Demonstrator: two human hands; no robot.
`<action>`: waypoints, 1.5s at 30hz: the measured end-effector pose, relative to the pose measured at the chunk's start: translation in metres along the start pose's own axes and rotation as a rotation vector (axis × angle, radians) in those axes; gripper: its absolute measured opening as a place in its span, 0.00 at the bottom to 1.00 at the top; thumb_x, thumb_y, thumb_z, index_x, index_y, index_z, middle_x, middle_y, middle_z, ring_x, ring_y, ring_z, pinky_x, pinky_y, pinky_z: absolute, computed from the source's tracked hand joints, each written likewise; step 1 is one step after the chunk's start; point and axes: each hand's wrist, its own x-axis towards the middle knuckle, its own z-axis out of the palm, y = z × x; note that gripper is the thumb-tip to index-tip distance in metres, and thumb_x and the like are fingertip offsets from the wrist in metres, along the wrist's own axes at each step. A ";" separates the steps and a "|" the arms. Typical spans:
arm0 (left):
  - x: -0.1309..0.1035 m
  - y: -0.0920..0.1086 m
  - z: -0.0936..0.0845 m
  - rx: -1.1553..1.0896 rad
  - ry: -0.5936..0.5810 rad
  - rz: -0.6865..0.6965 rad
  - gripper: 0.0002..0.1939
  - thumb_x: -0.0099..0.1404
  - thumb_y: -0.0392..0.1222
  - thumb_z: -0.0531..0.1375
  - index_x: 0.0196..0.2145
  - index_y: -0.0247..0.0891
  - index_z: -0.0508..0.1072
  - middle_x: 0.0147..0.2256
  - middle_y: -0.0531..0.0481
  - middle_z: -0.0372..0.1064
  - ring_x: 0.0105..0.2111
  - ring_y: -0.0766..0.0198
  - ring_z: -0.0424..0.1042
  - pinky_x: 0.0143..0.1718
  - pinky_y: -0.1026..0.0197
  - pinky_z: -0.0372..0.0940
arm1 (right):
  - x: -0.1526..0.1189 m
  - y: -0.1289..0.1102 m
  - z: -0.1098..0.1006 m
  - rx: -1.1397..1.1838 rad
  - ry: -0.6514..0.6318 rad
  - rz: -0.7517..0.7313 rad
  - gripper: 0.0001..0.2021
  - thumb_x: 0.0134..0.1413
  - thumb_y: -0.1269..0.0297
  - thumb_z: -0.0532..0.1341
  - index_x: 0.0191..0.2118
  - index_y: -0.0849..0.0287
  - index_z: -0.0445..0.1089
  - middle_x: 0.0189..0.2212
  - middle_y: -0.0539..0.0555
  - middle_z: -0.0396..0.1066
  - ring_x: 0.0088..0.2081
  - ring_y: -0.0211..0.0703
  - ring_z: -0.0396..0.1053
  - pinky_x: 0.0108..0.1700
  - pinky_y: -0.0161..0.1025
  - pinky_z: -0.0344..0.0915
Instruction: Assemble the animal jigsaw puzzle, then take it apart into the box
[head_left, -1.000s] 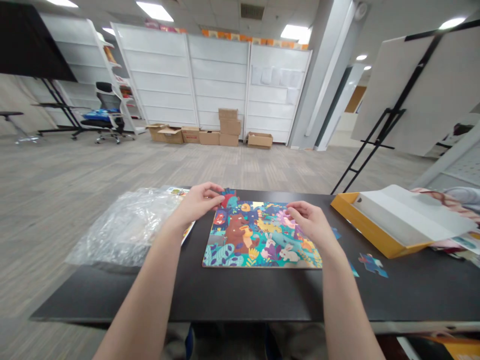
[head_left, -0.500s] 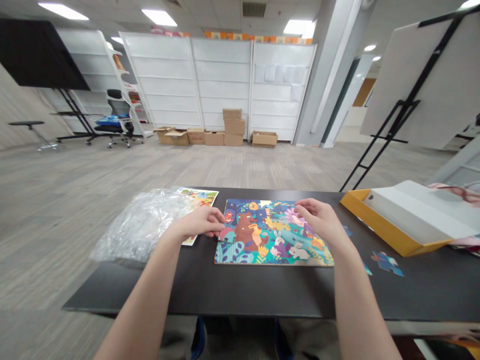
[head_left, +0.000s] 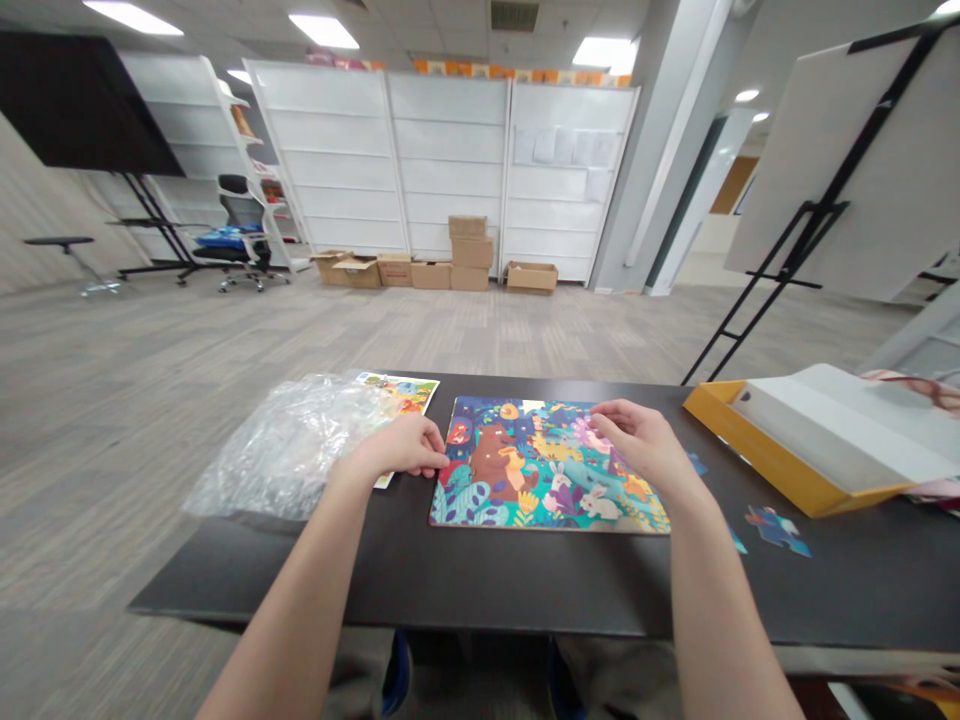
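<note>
A colourful jigsaw puzzle (head_left: 517, 470) with a bear, rabbits and other animals lies on the black table. At its left edge, my left hand (head_left: 409, 446) has its fingers pinched together on a red and teal puzzle piece (head_left: 448, 474), which sits about flush with the picture. Over the upper right part hovers my right hand (head_left: 634, 432), thumb and fingers curved and slightly apart, with nothing visible between them. To the right of my right forearm lies a loose blue puzzle piece (head_left: 778, 530); others there are partly hidden by the arm.
Crumpled clear plastic wrap (head_left: 277, 450) lies to the left, partly over a printed picture sheet (head_left: 416, 391). A yellow box (head_left: 780, 455) with a white inside stands at the right. Beyond the black table (head_left: 525, 590) are cardboard boxes (head_left: 469, 255) and white shelving.
The red and teal piece at the left edge was tilted and now lies flatter in the picture. My left hand has shifted very slightly; my right hand has barely moved.
</note>
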 end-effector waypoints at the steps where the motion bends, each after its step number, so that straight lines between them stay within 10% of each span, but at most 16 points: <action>1: 0.000 0.000 0.000 0.009 0.010 0.005 0.21 0.43 0.53 0.70 0.29 0.35 0.72 0.23 0.49 0.76 0.26 0.61 0.74 0.26 0.63 0.66 | 0.000 0.000 0.000 0.003 0.000 -0.002 0.12 0.53 0.54 0.64 0.38 0.57 0.75 0.34 0.57 0.80 0.37 0.49 0.78 0.42 0.43 0.72; 45: 0.003 0.006 0.007 0.411 0.150 0.030 0.20 0.60 0.58 0.59 0.21 0.40 0.70 0.19 0.49 0.74 0.23 0.60 0.72 0.28 0.62 0.60 | -0.010 -0.016 -0.012 -0.160 -0.020 0.003 0.12 0.53 0.55 0.63 0.37 0.57 0.76 0.33 0.57 0.81 0.35 0.49 0.78 0.39 0.42 0.72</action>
